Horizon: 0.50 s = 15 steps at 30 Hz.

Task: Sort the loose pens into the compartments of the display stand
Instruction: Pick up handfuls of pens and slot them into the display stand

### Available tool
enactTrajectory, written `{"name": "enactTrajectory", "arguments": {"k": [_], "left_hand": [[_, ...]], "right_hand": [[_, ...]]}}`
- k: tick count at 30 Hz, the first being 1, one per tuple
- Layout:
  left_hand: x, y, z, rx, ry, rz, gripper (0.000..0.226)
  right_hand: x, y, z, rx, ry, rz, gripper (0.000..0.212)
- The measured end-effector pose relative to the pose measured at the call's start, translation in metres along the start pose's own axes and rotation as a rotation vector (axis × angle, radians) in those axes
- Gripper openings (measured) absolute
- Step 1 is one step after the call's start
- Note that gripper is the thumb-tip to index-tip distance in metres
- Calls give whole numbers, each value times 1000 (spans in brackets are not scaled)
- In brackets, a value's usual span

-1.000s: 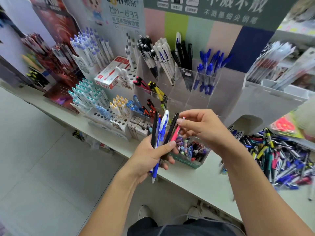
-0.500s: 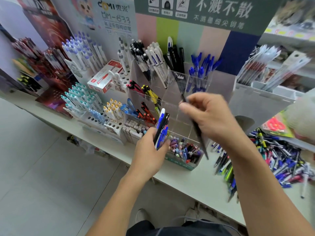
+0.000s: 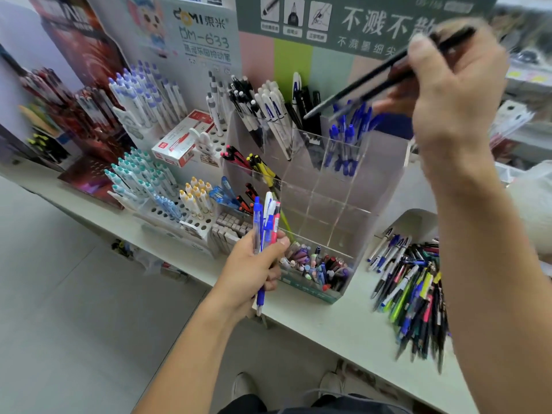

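A clear acrylic display stand (image 3: 343, 204) with several compartments sits on the white counter. Its top row holds white, black and blue pens. My right hand (image 3: 448, 94) is raised high and pinches a black pen (image 3: 388, 70), tip pointing down-left toward the top compartments. My left hand (image 3: 254, 264) grips a small bundle of blue, white and red pens (image 3: 265, 222) in front of the stand's lower left. A heap of loose pens (image 3: 412, 288) lies on the counter to the right of the stand.
White peg stands with teal, purple and yellow-capped pens (image 3: 143, 180) fill the left side. A red-and-white box (image 3: 182, 141) lies behind them. A front bin of small caps and refills (image 3: 316, 264) sits at the stand's base. The counter edge (image 3: 328, 339) runs diagonally.
My right hand has lifted the black pen from in front of the stand up to the top row. My left hand's bundle now lacks the black pens.
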<state>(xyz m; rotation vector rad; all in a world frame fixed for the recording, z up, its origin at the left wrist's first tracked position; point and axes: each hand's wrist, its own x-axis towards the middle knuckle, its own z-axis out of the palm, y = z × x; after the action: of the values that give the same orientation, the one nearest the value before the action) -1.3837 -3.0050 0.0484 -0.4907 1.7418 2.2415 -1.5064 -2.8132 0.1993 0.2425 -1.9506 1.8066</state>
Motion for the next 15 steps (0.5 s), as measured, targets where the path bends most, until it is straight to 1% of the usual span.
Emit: {"name": "enactTrajectory", "arguments": {"k": [2,5,6,8,10,11,12,13,15], "left_hand": [[-1,4,1,-94,-47,-36,6],[-4,10,2,-184,-140,-41,6],[-4,12,1,-228,-180,-40,5],[-6,13,-1,-311,-246,-43,16],[-7,13,-4,-346,-277,-37,26],[-8,12,-5,-350,-290,-36,26],[-8,11,-7,-345,-298,-34,22],[-8,11,-8,-334,-299,-35,15],[-9,10,-8,-292,-269,-24,3]], "right_hand": [[22,-2,15,-171,-34,-142,11],[45,17,46,-560,-164,-185,8],[50,24,54,-654,-208,-179,9],[56,35,63,-774,-307,-139,12],[61,41,68,-902,-430,-58,17],[63,42,70,-954,-500,-3,20],[64,43,73,-983,-549,43,24],[65,44,75,-997,-564,67,27],[67,43,78,-1028,-533,58,36]]}}
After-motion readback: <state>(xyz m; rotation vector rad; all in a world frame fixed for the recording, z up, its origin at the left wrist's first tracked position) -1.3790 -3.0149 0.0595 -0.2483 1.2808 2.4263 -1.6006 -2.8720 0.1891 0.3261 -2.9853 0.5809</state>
